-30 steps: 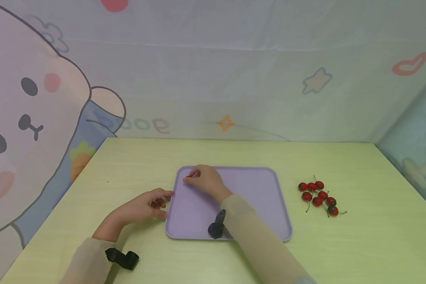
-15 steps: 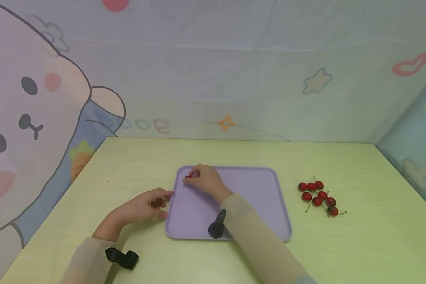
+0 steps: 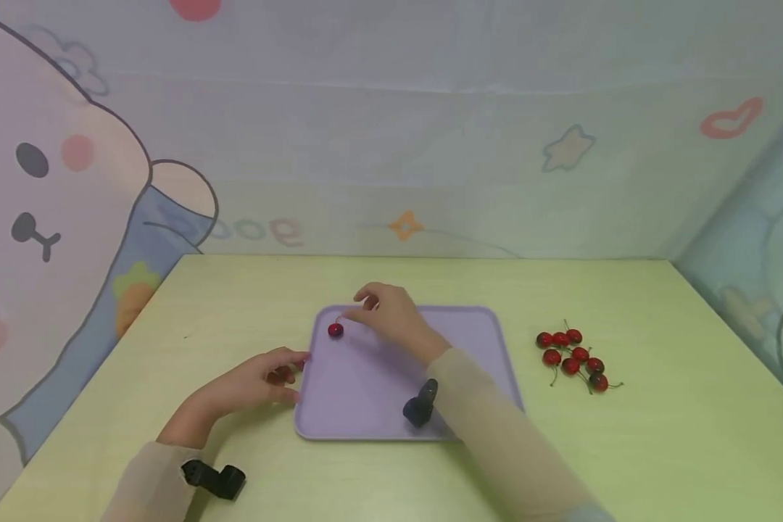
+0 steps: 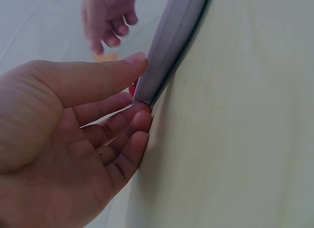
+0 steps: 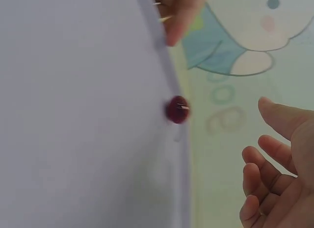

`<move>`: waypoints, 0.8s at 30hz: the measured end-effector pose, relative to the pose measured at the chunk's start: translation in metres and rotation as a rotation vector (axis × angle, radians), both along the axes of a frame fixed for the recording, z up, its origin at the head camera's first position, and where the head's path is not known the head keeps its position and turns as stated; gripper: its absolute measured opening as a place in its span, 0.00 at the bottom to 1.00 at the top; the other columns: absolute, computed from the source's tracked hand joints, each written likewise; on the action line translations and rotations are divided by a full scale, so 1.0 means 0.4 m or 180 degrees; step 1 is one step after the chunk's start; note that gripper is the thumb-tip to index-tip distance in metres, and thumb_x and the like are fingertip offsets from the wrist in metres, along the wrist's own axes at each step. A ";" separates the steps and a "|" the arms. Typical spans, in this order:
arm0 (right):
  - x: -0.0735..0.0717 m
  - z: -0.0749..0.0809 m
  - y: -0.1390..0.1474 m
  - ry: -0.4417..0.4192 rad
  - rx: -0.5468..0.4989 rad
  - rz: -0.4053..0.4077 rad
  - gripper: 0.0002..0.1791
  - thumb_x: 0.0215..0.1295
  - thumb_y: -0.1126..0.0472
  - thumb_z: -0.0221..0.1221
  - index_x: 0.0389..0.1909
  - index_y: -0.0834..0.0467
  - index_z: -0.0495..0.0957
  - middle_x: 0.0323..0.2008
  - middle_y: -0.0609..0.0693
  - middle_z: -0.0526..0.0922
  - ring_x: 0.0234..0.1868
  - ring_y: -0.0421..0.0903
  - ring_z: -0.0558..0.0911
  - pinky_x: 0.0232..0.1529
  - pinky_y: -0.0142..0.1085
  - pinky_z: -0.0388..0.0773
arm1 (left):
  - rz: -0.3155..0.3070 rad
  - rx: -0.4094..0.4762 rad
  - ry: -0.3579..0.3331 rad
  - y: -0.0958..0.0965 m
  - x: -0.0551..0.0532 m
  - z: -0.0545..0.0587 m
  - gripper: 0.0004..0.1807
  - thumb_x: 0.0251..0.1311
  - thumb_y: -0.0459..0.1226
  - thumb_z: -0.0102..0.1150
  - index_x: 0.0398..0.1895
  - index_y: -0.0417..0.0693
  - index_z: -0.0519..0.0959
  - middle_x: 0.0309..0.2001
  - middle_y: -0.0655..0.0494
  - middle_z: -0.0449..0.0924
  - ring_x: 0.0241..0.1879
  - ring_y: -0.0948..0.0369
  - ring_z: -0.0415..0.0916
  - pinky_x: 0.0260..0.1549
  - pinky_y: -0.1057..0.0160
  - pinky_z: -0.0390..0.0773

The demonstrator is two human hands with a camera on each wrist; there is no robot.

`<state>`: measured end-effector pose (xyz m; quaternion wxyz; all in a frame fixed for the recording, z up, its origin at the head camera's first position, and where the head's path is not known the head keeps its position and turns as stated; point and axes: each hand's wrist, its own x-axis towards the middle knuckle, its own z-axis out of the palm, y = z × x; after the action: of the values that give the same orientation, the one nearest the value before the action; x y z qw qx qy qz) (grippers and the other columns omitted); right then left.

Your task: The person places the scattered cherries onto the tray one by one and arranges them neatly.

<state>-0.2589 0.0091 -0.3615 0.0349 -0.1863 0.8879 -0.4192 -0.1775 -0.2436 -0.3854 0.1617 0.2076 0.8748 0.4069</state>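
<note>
A dark red cherry (image 3: 336, 330) with a thin stem lies in the far left corner of the lilac tray (image 3: 346, 406). Just right of it, my right hand (image 3: 394, 315) is over the tray with nothing between thumb and fingers. In the right wrist view the same cherry (image 5: 177, 110) shows apart from the right hand (image 5: 274, 169), whose fingers are loosely bent. My left hand (image 3: 251, 384) is at the tray's left edge, fingers relaxed. Close up in the left wrist view, the left hand (image 4: 73, 134) touches the tray's rim (image 4: 171, 36) with thumb and fingertips.
Several cherries with stems (image 3: 570, 366) lie in a loose cluster on the light yellow-green table (image 3: 594, 449), right of the tray. A printed cloth backdrop (image 3: 365, 130) hangs behind the table. Black wrist cameras (image 3: 215, 480) sit on both sleeves.
The right hand has let go of the cherry and drawn slightly back to the right, leaving it in the tray's corner. The left hand stays at the edge; the head view has shifted a little.
</note>
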 end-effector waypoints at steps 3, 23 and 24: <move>0.009 0.044 0.040 0.0118 -0.0049 0.0010 0.21 0.59 0.47 0.66 0.49 0.55 0.80 0.35 0.47 0.80 0.38 0.44 0.77 0.38 0.35 0.74 | 0.0024 0.0010 -0.0001 -0.004 0.002 -0.002 0.36 0.56 0.36 0.67 0.66 0.31 0.65 0.54 0.43 0.72 0.50 0.52 0.70 0.50 0.55 0.74; 0.104 0.134 0.428 0.0736 0.0322 -0.0535 0.23 0.63 0.45 0.62 0.51 0.57 0.78 0.43 0.53 0.81 0.40 0.47 0.77 0.38 0.40 0.73 | 0.0009 0.0073 0.0012 -0.003 0.003 -0.010 0.36 0.56 0.36 0.67 0.66 0.32 0.65 0.55 0.42 0.71 0.49 0.52 0.70 0.48 0.62 0.74; 0.107 0.134 0.444 0.0742 0.0363 -0.0567 0.24 0.63 0.44 0.61 0.51 0.57 0.78 0.43 0.53 0.81 0.40 0.47 0.77 0.39 0.40 0.72 | 0.0010 0.0065 0.0016 -0.003 0.003 -0.009 0.36 0.56 0.36 0.67 0.66 0.32 0.65 0.55 0.42 0.71 0.49 0.52 0.70 0.48 0.63 0.74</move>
<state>-0.2162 0.1866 -0.3079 -0.0952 -0.1520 0.9213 -0.3451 -0.1765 -0.2448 -0.3890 0.1567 0.2089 0.8713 0.4155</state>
